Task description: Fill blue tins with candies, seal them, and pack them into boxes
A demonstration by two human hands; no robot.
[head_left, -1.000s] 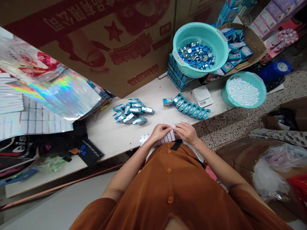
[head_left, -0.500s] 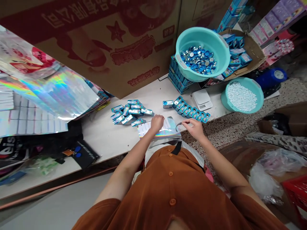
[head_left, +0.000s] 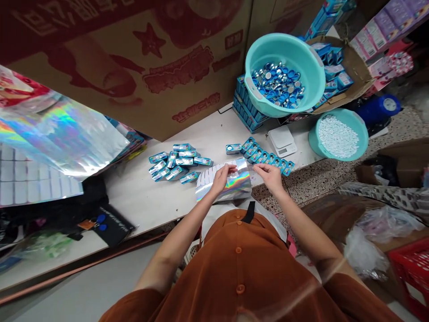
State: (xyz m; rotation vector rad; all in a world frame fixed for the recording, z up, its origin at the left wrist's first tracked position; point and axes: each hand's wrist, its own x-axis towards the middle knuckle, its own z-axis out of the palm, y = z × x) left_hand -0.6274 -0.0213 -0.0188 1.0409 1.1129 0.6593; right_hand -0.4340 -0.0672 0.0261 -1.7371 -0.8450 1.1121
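A silvery rainbow sheet with white labels (head_left: 241, 179) lies curved at the table's front edge. My left hand (head_left: 221, 178) is closed on it, fingers across its upper part. Just off the sheet's right edge, my right hand (head_left: 270, 177) pinches with thumb and forefinger; what lies between the tips is too small to make out. Behind my left hand is a loose group of small blue boxes (head_left: 176, 165). Beyond the sheet, a slanting row of blue boxes (head_left: 266, 156) stands side by side, with a single blue box (head_left: 233, 148) left of it.
A white scale (head_left: 282, 141) sits right of the row. Behind it, a large teal basin (head_left: 284, 49) holds blue and silver round pieces; a smaller teal tub (head_left: 313, 141) holds white pieces. A big carton (head_left: 187, 67) stands at the back. More label sheets (head_left: 40, 174) lie left.
The thin dark strip seen at my right fingertips no longer shows. My left hand has opened out from a tight fist and lies further over the sheet, whose right edge is raised more.
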